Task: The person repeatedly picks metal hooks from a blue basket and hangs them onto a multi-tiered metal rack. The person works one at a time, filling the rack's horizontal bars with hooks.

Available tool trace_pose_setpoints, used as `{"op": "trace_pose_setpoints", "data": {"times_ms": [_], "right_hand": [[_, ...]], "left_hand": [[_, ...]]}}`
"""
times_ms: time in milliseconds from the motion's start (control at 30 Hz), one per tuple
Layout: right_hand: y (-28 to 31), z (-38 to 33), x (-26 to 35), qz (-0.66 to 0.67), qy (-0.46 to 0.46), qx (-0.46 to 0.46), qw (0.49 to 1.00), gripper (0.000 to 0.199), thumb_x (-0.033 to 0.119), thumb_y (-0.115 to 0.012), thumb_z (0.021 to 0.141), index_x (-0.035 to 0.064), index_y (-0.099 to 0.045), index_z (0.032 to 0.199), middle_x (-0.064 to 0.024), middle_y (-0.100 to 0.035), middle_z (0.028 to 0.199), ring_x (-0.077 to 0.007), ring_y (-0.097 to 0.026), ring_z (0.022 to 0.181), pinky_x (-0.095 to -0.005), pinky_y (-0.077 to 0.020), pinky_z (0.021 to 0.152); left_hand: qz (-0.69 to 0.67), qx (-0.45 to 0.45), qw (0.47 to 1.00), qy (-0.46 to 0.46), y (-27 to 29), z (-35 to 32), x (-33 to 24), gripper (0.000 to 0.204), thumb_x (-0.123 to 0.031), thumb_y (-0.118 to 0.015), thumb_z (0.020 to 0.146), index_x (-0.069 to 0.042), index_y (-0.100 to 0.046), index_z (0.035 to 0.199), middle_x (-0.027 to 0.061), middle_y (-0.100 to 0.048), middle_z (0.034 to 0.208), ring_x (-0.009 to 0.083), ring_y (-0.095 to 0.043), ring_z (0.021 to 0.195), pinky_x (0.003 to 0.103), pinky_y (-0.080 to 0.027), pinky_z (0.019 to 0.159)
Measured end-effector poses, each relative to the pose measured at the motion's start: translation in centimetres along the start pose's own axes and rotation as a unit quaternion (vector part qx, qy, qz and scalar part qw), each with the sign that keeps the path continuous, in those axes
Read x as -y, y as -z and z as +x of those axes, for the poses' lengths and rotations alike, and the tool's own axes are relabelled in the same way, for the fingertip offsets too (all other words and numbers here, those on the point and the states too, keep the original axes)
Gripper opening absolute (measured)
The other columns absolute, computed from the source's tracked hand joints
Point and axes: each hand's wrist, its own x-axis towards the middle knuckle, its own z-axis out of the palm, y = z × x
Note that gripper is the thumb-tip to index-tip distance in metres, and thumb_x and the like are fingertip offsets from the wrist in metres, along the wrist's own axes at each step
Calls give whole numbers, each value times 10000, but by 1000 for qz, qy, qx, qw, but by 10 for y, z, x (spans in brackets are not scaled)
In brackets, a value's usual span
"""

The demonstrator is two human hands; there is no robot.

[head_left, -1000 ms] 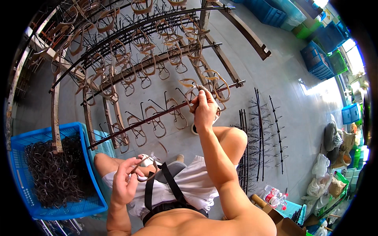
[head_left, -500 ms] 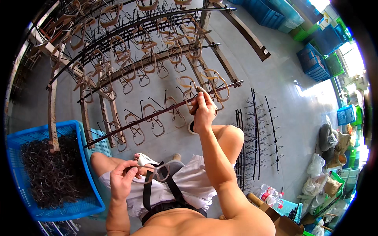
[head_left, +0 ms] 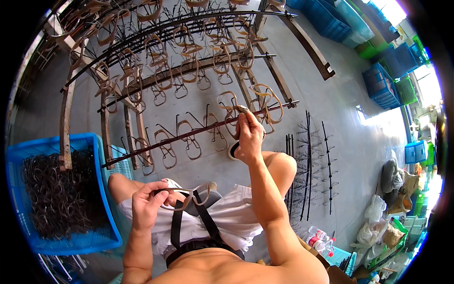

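My left hand [head_left: 147, 201] pinches a light-brown eyeglass frame [head_left: 190, 192] by one end, above my lap. Its rims point to the right, and no lenses can be made out in them. Farther forward, my right hand [head_left: 250, 135] is closed at a tan eyeglass frame [head_left: 279, 100] near the right end of a dark red rod [head_left: 201, 130]. The thumb and fingers cover its middle, and whether it rests on the rod's wire prongs is hidden. More eyeglass frames [head_left: 193, 147] hang along the rod to the left of this hand.
A rusty metal rack [head_left: 66, 118] carries several more rods of frames. At left, a blue basket [head_left: 111, 208] holds a heap of dark frames. Bare pronged rods [head_left: 308, 165] lie on the floor at right, near plastic bottles [head_left: 321, 242]. Blue crates [head_left: 378, 83] stand farther off.
The view has shifted slightly. The frame in my left hand has risen a little and turned, showing its rims more openly. My right hand stays at the same frame by the rod.
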Motion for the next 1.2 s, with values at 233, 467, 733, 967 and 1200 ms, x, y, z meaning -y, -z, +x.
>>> {"op": "trace_pose_setpoints", "data": {"times_ms": [233,467,733,967,1200], "right_hand": [[-6,1,-6,21,20,-61,998,164,143,-485,940,8,-576,953,20,-468,559,-49,-393,500,-218,-326,448],[-14,-22,27,-334,294,-131,886,187,142,-510,915,31,-554,1060,-175,-518,1024,-267,-518,814,-353,-429,725],[-29,-88,70,107,-78,410,902,184,165,-598,884,15,-599,990,2,-539,637,-99,-526,490,-220,-420,442],[-73,-30,3,43,22,-106,993,154,142,-455,957,7,-529,948,-5,-498,584,-53,-416,434,-211,-338,391],[-80,-23,11,157,-82,-87,980,196,177,-449,961,22,-552,901,29,-449,552,-48,-393,402,-203,-318,359]], "left_hand": [[-19,17,1000,-14,-10,2,-10,169,5,-582,847,27,-607,1013,111,-658,865,122,-612,707,248,-531,649],[-79,-7,997,-25,5,1,-7,176,-30,-598,844,6,-616,1015,122,-660,858,105,-586,647,207,-464,544],[-110,-21,988,-103,7,12,-13,330,-162,-555,889,-20,-512,1185,110,-602,1033,140,-554,825,239,-444,688],[112,-330,928,-128,138,5,7,282,-157,-515,916,-20,-524,1162,76,-592,1046,113,-546,839,229,-432,680],[546,-544,612,174,393,-24,127,383,-261,-567,874,5,-527,1146,150,-605,1033,255,-572,965,367,-435,854]]}}
